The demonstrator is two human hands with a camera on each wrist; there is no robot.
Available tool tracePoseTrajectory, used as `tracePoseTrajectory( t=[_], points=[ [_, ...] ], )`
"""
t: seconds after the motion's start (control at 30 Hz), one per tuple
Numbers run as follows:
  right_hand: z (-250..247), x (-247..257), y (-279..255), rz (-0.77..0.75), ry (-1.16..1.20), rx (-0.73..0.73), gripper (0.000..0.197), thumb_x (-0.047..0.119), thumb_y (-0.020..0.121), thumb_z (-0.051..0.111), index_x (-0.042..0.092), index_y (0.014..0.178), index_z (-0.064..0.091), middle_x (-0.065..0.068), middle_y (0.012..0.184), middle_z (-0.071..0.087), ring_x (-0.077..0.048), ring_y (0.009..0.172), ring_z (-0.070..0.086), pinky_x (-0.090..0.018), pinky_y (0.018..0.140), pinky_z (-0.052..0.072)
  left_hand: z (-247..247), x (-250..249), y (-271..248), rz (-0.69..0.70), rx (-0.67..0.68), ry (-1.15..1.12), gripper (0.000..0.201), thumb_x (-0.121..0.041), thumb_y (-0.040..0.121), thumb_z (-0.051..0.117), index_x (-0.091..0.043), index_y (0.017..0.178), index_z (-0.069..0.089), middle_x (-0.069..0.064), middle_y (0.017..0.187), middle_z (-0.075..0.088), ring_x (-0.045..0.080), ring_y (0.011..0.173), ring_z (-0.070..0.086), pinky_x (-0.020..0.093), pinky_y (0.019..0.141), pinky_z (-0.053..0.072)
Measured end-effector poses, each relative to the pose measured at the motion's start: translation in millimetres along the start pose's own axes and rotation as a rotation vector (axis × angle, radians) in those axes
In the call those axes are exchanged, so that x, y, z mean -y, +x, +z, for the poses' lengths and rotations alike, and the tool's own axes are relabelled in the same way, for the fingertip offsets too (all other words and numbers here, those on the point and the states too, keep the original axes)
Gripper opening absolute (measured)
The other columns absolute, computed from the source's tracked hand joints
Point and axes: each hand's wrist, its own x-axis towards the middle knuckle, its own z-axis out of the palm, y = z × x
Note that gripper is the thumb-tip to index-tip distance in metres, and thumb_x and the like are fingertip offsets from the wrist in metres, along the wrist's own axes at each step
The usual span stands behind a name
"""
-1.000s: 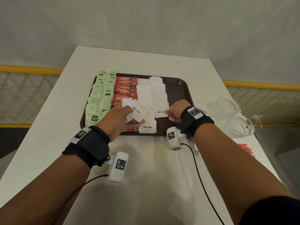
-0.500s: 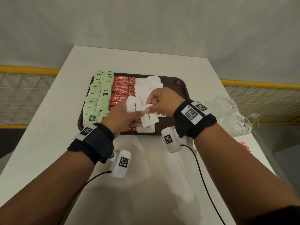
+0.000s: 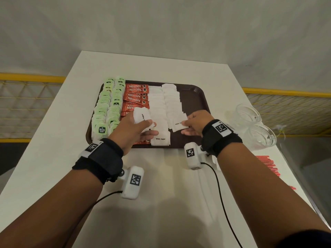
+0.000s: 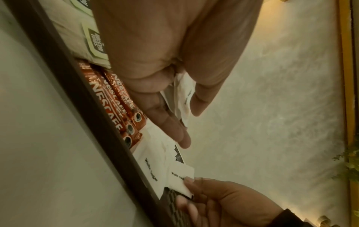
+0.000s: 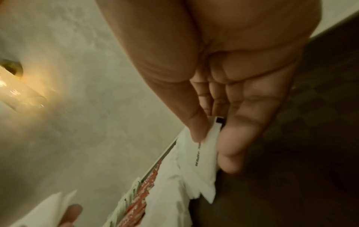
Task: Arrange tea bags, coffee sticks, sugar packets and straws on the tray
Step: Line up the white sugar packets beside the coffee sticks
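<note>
Your left hand [image 3: 131, 130] hovers over the near middle of the brown tray [image 3: 200, 97], its fingers [image 4: 174, 130] curled with the thumb around a small stack of sugar packets [image 3: 142, 117] — in the left wrist view the packets sit wedged between thumb and fingers. Your right hand [image 3: 196, 125] is at the near right part of the tray, its thumb and fingers [image 5: 231, 147] clamped on the edge of a single sugar packet [image 3: 178, 125] printed "White Sugar". That packet lies at the near end of the right-hand white column, touching the packets behind it.

On the tray, the goods run in columns from far to near: two columns of green tea bags [image 3: 107, 108] on the left, a column of red coffee sticks [image 3: 137, 94] beside them, then two columns of white sugar packets [image 3: 159, 104]. The left white column ends in a packet [image 3: 160, 138] close to the tray's near rim, just right of your left hand. The right part of the tray is bare brown surface.

The tray rests on a white table [image 3: 161, 194]. To its right stand clear glass cups [image 3: 250, 120], and nearer you by the table's right edge lies a bundle of red straws [image 3: 267, 163] — well apart from the tray.
</note>
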Motion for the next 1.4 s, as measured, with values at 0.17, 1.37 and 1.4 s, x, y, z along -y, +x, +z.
tracePoseTrajectory(
  t=[0.17, 1.37, 1.4],
  points=[
    [5.5, -3.9, 16.9, 0.014, -0.512, -0.060, 0.025, 0.031, 0.085, 0.071, 0.007, 0.091, 0.065, -0.008, 0.082, 0.063, -0.021, 0.072, 0.059, -0.034, 0.074, 0.057, -1.2, 0.8, -2.2, -0.016, 0.001, -0.047, 0.028, -0.007, 0.098, 0.052, -0.010, 0.126, 0.049, 0.017, 0.116, 0.068, 0.034, 0.092, 0.073, 0.043, 0.090, 0.057],
    [-7.9, -16.3, -14.0, -0.002, -0.072, 0.002, 0.017, -0.002, 0.083, 0.069, 0.009, 0.080, 0.056, -0.025, 0.103, 0.068, -0.024, 0.073, 0.069, -0.031, 0.067, 0.060, -0.3, 3.1, -2.4, 0.051, -0.108, 0.042, 0.032, -0.010, 0.098, 0.057, -0.011, 0.129, 0.048, 0.010, 0.124, 0.064, 0.028, 0.086, 0.074, 0.031, 0.069, 0.062],
    [-4.9, -20.3, -11.1, -0.001, -0.081, -0.018, 0.016, 0.001, 0.084, 0.069, 0.010, 0.079, 0.057, -0.024, 0.104, 0.069, -0.022, 0.068, 0.067, -0.027, 0.062, 0.058, -0.5, 3.3, -2.8, 0.047, -0.106, 0.039, 0.032, -0.010, 0.098, 0.057, -0.012, 0.129, 0.048, 0.010, 0.123, 0.065, 0.029, 0.087, 0.074, 0.030, 0.067, 0.061]
  ],
)
